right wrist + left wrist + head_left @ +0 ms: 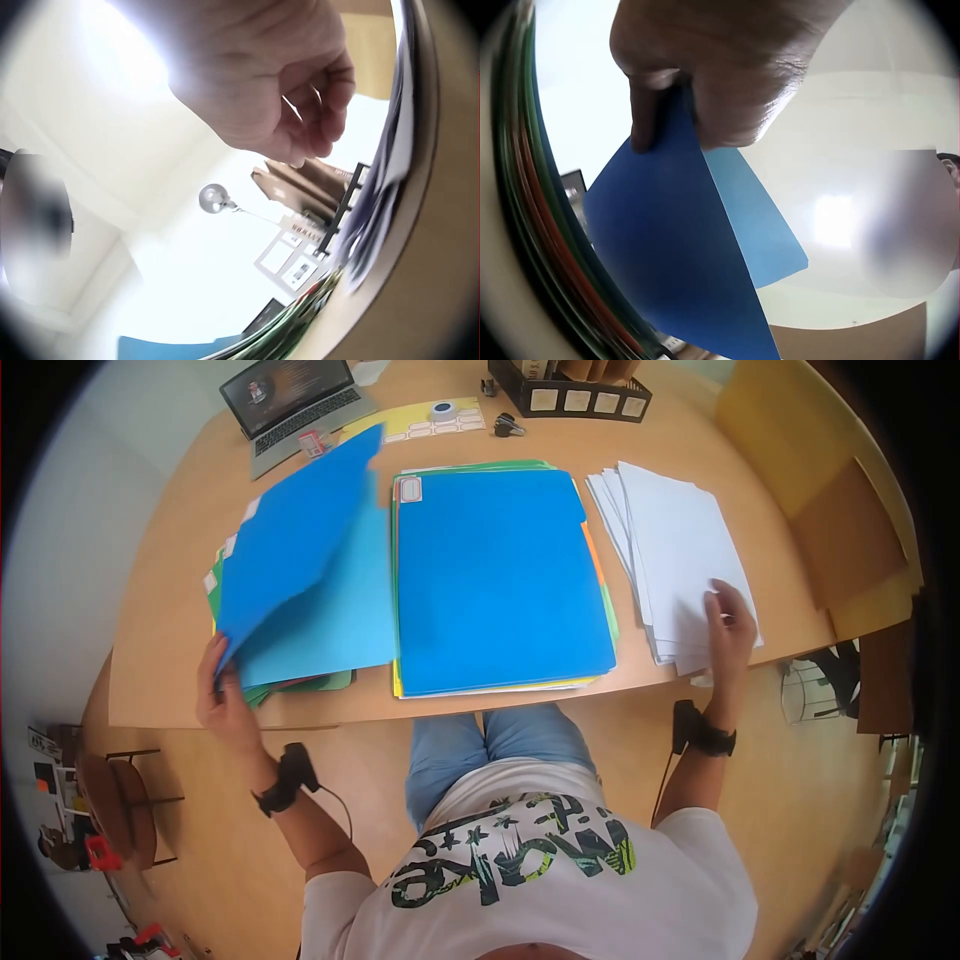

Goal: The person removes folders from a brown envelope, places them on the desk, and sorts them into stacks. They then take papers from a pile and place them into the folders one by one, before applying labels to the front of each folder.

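Note:
My left hand [228,695] pinches the near left corner of a blue folder [300,525], thumb on one side and fingers on the other. The folder's blue cover stands tilted up, and its light blue inside [345,610] shows below. Beneath lie several folders with white tabs, green among them. In the left wrist view the blue cover [667,225] hangs from the grip. A second stack, topped by a blue folder [500,580] with a white label, lies in the middle. Over the near right part of the white paper stack [675,540], my right hand [732,625] hovers with loosely curled fingers, holding nothing.
At the back are a laptop [300,415], a yellow sheet [410,428] of labels with a round white roll [443,410] on it, a small black object [508,426] and a black organizer [570,402]. A yellow panel [800,470] borders the right side.

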Tool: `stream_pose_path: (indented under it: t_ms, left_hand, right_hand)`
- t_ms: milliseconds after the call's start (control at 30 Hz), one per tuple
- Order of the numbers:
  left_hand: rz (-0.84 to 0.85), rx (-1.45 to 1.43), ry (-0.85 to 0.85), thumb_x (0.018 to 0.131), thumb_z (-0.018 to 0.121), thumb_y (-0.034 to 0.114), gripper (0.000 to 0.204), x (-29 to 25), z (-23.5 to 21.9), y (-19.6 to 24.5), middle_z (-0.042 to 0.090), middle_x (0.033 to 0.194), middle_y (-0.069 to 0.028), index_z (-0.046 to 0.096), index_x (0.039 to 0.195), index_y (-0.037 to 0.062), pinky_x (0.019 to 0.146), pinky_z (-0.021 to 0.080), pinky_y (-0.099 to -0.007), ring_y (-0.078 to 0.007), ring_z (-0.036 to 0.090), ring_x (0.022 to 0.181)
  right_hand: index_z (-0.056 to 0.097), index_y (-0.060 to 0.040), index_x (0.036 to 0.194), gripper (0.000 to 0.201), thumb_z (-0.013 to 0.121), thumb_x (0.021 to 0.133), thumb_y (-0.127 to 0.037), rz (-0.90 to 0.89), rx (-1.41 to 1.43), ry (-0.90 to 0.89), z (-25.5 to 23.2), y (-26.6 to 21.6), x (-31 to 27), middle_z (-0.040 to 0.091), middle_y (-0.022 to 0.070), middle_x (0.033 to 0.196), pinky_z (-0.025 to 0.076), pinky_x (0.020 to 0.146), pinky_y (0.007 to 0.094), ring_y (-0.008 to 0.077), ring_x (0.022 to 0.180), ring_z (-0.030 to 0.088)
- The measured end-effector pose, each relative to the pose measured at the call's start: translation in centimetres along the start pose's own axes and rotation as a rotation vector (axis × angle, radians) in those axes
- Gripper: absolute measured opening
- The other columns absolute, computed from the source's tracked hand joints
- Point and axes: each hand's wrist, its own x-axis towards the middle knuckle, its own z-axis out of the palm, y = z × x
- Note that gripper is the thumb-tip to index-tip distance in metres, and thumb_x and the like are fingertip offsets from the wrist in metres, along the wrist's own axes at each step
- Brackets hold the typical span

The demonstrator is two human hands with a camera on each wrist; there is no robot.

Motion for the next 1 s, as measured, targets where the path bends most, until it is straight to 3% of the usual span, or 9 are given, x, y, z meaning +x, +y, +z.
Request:
stream_pose_path:
  t_ms: [33,167,333,433,533,600,667,700,1000]
  left_hand:
    - [-0.008,0.037,-0.024,0.089,0.046,-0.007,0.033,0.3,-1.2,-1.4,0.062,0.123,-0.0128,0.064,0.115,0.002,0.096,0.045,-0.0338,-0.0226,0.057,0.116]
    - [-0.051,0.209,-0.128,0.092,0.048,-0.005,0.028,0.1,-4.3,-5.0,0.061,0.123,-0.0137,0.062,0.115,0.0009,0.096,0.044,-0.0326,-0.0234,0.057,0.115]
    - [-0.012,0.477,-0.396,0.081,0.041,-0.001,0.042,-0.5,-6.1,-6.8,0.057,0.129,-0.014,0.062,0.116,0.0049,0.107,0.033,-0.0467,-0.0357,0.043,0.129]
    - [0.13,0.764,-0.368,0.082,0.042,0.003,0.042,-1.6,-5.2,-5.4,0.057,0.129,-0.0157,0.06,0.12,0.0042,0.107,0.034,-0.047,-0.0361,0.043,0.129]
    - [0.171,0.426,-0.206,0.081,0.044,0.004,0.044,-3.0,0.2,2.4,0.057,0.127,-0.0178,0.057,0.123,0.0031,0.105,0.035,-0.048,-0.0372,0.046,0.125]
    - [0.237,0.174,-0.444,0.081,0.05,0.004,0.043,-4.5,3.9,5.8,0.057,0.126,-0.0188,0.056,0.124,0.0024,0.104,0.036,-0.0487,-0.0374,0.05,0.121]
    - [0.408,0.166,-0.575,0.08,0.068,0.019,0.042,-5.5,8.0,9.3,0.058,0.123,-0.0136,0.06,0.118,0.0039,0.094,0.041,-0.0462,-0.0354,0.053,0.113]
    - [0.396,0.17,-0.62,0.079,0.071,0.023,0.043,-5.8,9.5,10.4,0.058,0.12,-0.0136,0.061,0.117,0.0049,0.092,0.041,-0.045,-0.0347,0.052,0.111]
    - [0.247,0.119,-0.75,0.068,0.08,0.036,0.056,-4.2,12.2,10.7,0.054,0.105,-0.0124,0.065,0.11,0.0043,0.083,0.044,-0.0394,-0.0313,0.051,0.097]
  right_hand:
    - [0.068,-0.0026,0.107,0.022,0.067,0.088,-0.014,0.022,0.139,-0.084,0.8,-0.9,-0.6,0.065,0.0024,0.084,0.045,0.066,0.0241,0.0087,0.075,0.056]
    - [0.068,0.0001,0.103,0.02,0.064,0.09,-0.014,0.016,0.188,-0.396,3.3,-5.6,-2.8,0.066,0.002,0.083,0.043,0.062,0.023,0.0074,0.072,0.054]
    - [0.068,-0.0008,0.103,0.02,0.062,0.09,-0.014,0.069,0.236,-0.535,4.9,-7.0,-3.9,0.065,0.0068,0.082,0.044,0.061,0.0248,0.0105,0.067,0.054]
    - [0.068,-0.0003,0.103,0.019,0.061,0.091,-0.013,0.054,0.223,-0.534,5.0,-6.9,-4.4,0.065,0.0075,0.083,0.045,0.061,0.026,0.0115,0.067,0.056]
    - [0.067,0.0006,0.105,0.02,0.06,0.092,-0.013,0.1,0.309,-0.536,4.9,-6.9,-4.9,0.065,0.0072,0.084,0.046,0.063,0.0253,0.0107,0.07,0.057]
    - [0.066,0.0013,0.107,0.021,0.059,0.093,-0.013,0.173,0.387,-0.563,4.8,-7.0,-5.2,0.064,0.0068,0.085,0.047,0.064,0.0248,0.0104,0.072,0.057]
    - [0.065,0.0016,0.109,0.022,0.058,0.094,-0.013,0.207,0.427,-0.577,4.8,-6.9,-5.4,0.064,0.0064,0.086,0.048,0.066,0.0245,0.0099,0.074,0.058]
    - [0.065,0.0017,0.11,0.023,0.058,0.094,-0.013,0.222,0.449,-0.582,4.9,-6.8,-5.4,0.064,0.0062,0.087,0.048,0.066,0.0243,0.0097,0.074,0.058]
    - [0.065,-0.0018,0.113,0.024,0.059,0.094,-0.014,0.095,0.472,-0.55,4.8,-6.1,-5.8,0.061,0.0035,0.086,0.044,0.063,0.0237,0.0086,0.071,0.055]
